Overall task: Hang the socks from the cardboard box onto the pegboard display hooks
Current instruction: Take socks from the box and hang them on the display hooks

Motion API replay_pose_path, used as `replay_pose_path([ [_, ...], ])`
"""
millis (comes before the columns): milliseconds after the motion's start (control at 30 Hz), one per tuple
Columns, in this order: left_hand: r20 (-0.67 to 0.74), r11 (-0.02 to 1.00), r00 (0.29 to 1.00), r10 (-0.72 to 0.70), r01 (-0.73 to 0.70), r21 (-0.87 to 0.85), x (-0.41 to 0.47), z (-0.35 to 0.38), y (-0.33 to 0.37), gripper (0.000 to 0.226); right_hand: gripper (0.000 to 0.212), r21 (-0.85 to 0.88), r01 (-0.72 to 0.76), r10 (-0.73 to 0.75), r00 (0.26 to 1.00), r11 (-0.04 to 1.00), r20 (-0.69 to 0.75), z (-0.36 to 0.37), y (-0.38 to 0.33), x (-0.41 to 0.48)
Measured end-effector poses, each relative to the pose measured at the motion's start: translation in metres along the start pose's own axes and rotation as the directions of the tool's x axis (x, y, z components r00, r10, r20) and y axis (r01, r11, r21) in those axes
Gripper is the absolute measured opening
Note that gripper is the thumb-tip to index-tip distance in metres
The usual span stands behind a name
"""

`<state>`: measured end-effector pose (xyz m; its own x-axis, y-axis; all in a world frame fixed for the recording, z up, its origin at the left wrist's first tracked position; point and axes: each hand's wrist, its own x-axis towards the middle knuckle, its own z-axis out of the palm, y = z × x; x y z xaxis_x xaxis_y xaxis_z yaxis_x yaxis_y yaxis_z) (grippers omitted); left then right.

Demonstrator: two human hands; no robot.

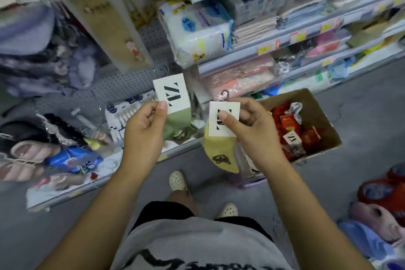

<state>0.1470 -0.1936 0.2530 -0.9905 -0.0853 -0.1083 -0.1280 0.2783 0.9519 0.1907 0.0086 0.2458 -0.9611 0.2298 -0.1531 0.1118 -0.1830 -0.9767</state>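
My left hand (143, 131) pinches a green pair of socks (178, 125) by its white card label, held up in front of the grey pegboard (122, 85). My right hand (252, 129) pinches a yellow pair of socks (222, 152) by its white label, thumb on the card; a small plastic hook (225, 95) sticks up from the label's top. The open cardboard box (315, 105) sits on the floor to the right of my right hand, holding several red sock packs and one more white-labelled pair (291, 139).
Shelves (285, 35) with folded cloths and packaged goods run along the upper right. Bagged items hang on the pegboard at left. Slippers (377, 210) lie on the floor at far right. My feet in white shoes stand on the grey floor below.
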Motion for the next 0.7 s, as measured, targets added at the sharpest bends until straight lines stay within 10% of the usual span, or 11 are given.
replay_pose_path([
  [700, -0.455, 0.918, 0.797, 0.396, -0.348, 0.190, 0.128, -0.318, 0.067, 0.025, 0.039, -0.156, 0.389, -0.303, 0.866, 0.908, 0.399, 0.380, -0.102, 0.095],
])
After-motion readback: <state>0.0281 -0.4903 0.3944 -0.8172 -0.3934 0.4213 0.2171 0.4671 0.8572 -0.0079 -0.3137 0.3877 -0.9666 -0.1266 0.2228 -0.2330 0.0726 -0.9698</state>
